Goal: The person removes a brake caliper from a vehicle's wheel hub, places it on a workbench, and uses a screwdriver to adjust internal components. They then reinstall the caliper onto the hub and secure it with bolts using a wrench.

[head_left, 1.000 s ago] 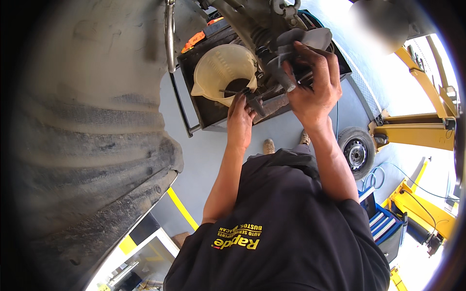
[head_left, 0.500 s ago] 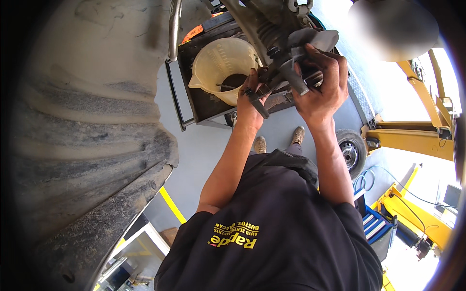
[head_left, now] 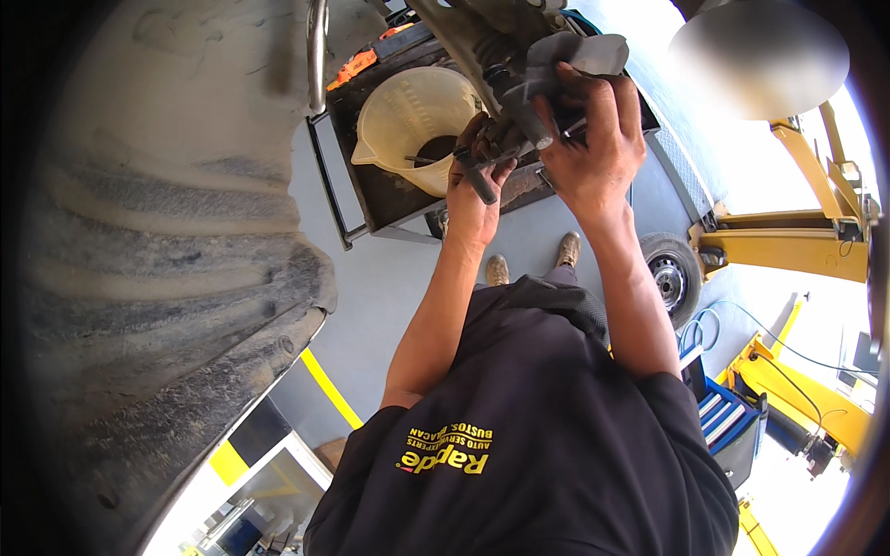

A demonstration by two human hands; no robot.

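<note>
At the top centre, a dark, greasy metal car part (head_left: pixel 530 122) with a stubby cylinder hangs below the vehicle's underside; its exact kind is unclear. My right hand (head_left: pixel 598 148) grips its right side, fingers curled over it next to a grey rounded plate (head_left: pixel 598 54). My left hand (head_left: pixel 475 199) is closed on the lower left end, where a short dark bar (head_left: pixel 480 183) sticks out between thumb and fingers. Both hands hide much of the part. Just behind my left hand stands a translucent measuring bucket (head_left: pixel 394 111) with a spout and dark contents.
The bucket rests on a dark tool cart (head_left: pixel 371 208) with an orange item (head_left: pixel 352 68). A dirty wheel-arch liner (head_left: pixel 176 278) fills the left side. A wheel (head_left: pixel 669 278) lies right of my feet, near a yellow lift (head_left: pixel 788 246) and a blue drawer cabinet (head_left: pixel 718 417).
Both hands and the part appear slightly further left and up, the right hand more so. The whole view has shifted a little too. Both hands keep their grip.
</note>
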